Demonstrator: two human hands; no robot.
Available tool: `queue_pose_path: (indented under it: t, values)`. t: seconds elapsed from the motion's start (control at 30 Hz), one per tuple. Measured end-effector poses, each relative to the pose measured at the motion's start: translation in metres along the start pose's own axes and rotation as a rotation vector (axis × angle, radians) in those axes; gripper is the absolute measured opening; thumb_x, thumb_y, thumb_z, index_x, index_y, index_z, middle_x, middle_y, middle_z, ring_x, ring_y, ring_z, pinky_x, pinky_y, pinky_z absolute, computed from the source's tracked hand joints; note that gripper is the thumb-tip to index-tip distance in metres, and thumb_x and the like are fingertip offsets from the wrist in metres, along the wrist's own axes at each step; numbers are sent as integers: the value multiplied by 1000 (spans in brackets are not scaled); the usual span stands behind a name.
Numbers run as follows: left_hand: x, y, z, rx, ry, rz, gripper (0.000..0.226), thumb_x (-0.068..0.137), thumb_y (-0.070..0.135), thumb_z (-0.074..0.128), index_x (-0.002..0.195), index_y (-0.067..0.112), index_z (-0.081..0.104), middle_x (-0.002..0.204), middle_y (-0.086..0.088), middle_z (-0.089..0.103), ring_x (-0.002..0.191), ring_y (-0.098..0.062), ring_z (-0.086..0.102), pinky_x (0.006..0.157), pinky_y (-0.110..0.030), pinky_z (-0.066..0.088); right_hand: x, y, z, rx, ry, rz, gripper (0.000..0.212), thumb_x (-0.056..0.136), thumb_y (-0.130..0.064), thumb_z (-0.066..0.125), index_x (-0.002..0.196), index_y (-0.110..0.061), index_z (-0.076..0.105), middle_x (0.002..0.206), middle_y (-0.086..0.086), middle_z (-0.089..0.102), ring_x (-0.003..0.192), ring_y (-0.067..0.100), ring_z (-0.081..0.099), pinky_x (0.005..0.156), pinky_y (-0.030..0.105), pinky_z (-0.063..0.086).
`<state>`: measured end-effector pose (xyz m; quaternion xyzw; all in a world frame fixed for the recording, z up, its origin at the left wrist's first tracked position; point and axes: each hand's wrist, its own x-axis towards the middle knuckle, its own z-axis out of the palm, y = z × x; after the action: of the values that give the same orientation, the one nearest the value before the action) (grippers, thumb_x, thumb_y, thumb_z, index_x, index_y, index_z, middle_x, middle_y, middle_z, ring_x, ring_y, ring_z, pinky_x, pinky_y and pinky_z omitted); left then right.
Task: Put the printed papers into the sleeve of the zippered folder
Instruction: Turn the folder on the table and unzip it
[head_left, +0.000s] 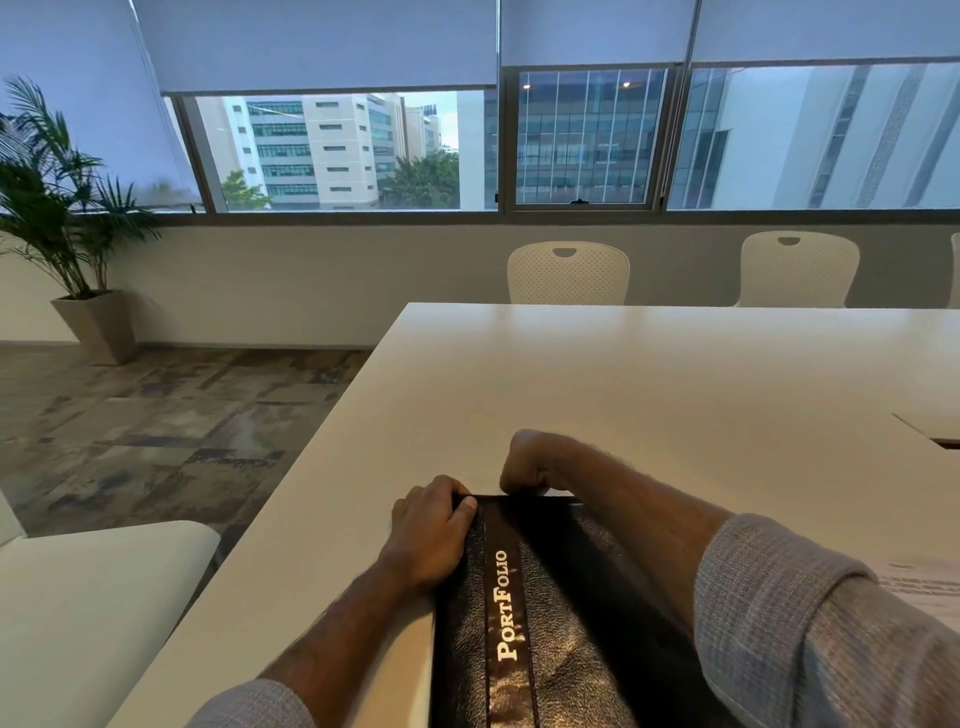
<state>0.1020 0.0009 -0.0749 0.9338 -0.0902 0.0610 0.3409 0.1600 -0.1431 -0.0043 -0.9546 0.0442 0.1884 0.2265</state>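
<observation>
A black leather zippered folder (550, 613) marked "PortFolio" lies closed on the white table (623, 384) near its front edge. My left hand (431, 535) rests on the folder's far left corner, fingers curled over the edge. At the far edge of the folder, my right hand (530, 465) is pinched shut on something small; the zipper pull itself is hidden under the fingers. The printed papers (924, 584) lie on the table at the right, partly covered by my right sleeve.
Two white chairs (569, 273) stand at the table's far side, and another white seat (78, 597) is at my left. A potted palm (57, 208) is by the window. A cable hatch (935, 431) is set in the tabletop at right.
</observation>
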Motion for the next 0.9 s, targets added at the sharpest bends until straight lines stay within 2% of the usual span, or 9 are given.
queue_pose_path:
  t: [0.1,0.2,0.23,0.33,0.43,0.7,0.8,0.9]
  values:
    - [1,-2,2,4,-14,-3,16,99,39,40,103,29,52,100,7,60,98,-13,50,91,-37,34,-3,10,-4,-7,36,7,13,81,-6,62,69,-5,55,70,6,55,61,18,54,49,24,43]
    - [2,-4,3,16,-7,-6,16,99,40,40,101,30,52,99,8,60,98,-13,50,91,-38,35,-5,17,-6,28,60,17,2,77,-2,62,79,-1,62,79,10,60,69,20,58,58,26,46]
    - [2,-4,4,22,-3,-6,15,98,40,41,100,30,52,99,9,60,98,-13,50,91,-38,35,-5,21,-7,45,70,26,5,76,0,62,81,0,63,80,10,60,69,20,59,59,26,47]
    - [2,-3,4,31,8,-6,14,97,41,42,99,32,53,99,10,59,98,-12,49,88,-36,34,-7,33,-11,90,107,45,5,76,1,64,74,-1,61,74,9,60,65,19,59,58,25,49]
    - [3,-3,5,57,28,2,14,96,42,45,99,31,54,103,9,56,99,-11,46,88,-35,34,-7,45,-14,138,146,65,7,76,-4,69,74,0,64,77,10,64,68,19,61,66,28,55]
    - [6,-4,5,93,35,14,14,95,43,48,102,33,54,105,10,52,101,-11,45,88,-34,33,-14,74,-17,314,239,102,19,71,-9,79,68,-2,62,66,7,61,58,16,57,52,24,46]
    - [6,-2,5,102,33,3,15,95,43,48,103,33,55,106,11,52,103,-11,45,89,-33,32,-15,81,-17,344,255,102,20,70,-10,81,69,0,64,71,11,64,65,21,61,59,28,49]
    - [6,-2,6,103,37,-4,16,94,44,49,103,32,56,107,10,53,103,-10,44,90,-34,32,-17,84,-18,341,269,101,22,70,-10,81,65,-4,60,65,8,60,64,21,60,56,26,47]
